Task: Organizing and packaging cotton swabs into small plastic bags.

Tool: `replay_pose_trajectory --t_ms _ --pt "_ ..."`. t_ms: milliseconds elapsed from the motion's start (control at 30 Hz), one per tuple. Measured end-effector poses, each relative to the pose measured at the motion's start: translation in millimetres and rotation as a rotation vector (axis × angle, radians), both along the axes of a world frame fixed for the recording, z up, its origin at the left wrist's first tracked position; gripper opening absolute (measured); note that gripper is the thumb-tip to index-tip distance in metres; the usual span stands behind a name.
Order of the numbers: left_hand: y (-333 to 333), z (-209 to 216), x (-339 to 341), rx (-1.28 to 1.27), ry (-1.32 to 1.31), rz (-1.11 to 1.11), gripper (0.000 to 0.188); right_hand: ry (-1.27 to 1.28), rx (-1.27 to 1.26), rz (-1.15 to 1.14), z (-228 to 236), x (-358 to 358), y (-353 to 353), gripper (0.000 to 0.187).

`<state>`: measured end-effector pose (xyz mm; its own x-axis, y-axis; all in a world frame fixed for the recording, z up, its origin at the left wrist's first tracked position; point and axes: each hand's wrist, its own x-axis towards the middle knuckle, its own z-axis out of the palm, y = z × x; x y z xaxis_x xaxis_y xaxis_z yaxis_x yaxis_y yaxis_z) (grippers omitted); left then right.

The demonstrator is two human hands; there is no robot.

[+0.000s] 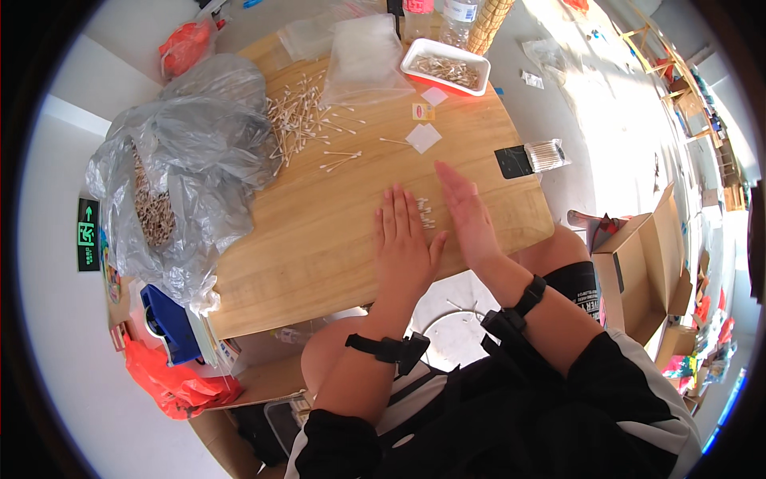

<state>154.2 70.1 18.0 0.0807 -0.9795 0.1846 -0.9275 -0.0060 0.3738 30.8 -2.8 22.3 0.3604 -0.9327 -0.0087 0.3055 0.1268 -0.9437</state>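
Note:
My left hand (402,243) lies palm down on the wooden table (335,247), fingers stretched out and the thumb angled toward the right. My right hand (467,211) stands on its edge across from it, fingers straight and together, holding nothing. In the gap between them lies a small group of cotton swabs (426,213), their white tips lined up near my left fingers. Part of this group may be hidden under the left hand. Farther off, a loose heap of cotton swabs (299,120) spreads over the table, with a few strays (341,160) closer in.
A grey plastic bag (199,120) full of swabs covers the table's left side. At the back are clear bags (363,60), a white tray of swabs (408,65) and bottles (459,20). White paper squares (424,138) and a packed swab bag (546,156) lie right of centre.

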Motion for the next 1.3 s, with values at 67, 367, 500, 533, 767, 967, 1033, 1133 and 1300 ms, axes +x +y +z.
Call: replay_pose_trajectory --t_ms 67,367,500,533,767,967,1033,1133,1300 --pt "-0.6 -4.8 4.8 -0.002 0.017 0.003 0.073 0.063 -0.04 0.036 -0.8 4.8 0.4 0.06" --pt "-17.9 -6.8 38.2 -0.126 1.795 0.103 0.083 0.203 -0.101 -0.03 -3.3 31.5 9.4 0.059" --pt "-18.5 -12.3 32.7 -0.169 1.321 -0.026 0.089 0.17 -0.11 -0.048 -3.3 45.4 15.7 0.059" --pt "-19.5 -9.0 30.9 -0.151 1.315 -0.017 0.09 0.178 -0.104 -0.04 -2.2 46.5 16.7 0.059" --pt "-21.5 -3.0 40.6 -0.154 1.401 -0.081 0.083 0.095 -0.053 -0.048 -2.4 43.4 14.6 0.058" --pt "-5.6 1.7 22.1 -0.03 -0.022 -0.023 0.072 0.127 -0.135 -0.117 3.2 3.6 2.1 0.055" --pt "-0.9 2.0 10.9 -0.021 0.004 -0.064 0.077 0.357 -0.214 -0.11 9.8 -10.5 1.8 0.047" --pt "-1.3 -2.8 8.5 -0.024 0.013 -0.068 0.077 0.829 -0.583 -0.017 6.8 -30.1 -0.4 0.052" --pt "-0.7 -9.4 14.2 -0.029 0.039 -0.086 0.077 1.162 -0.921 0.212 10.5 -38.8 19.0 0.063"
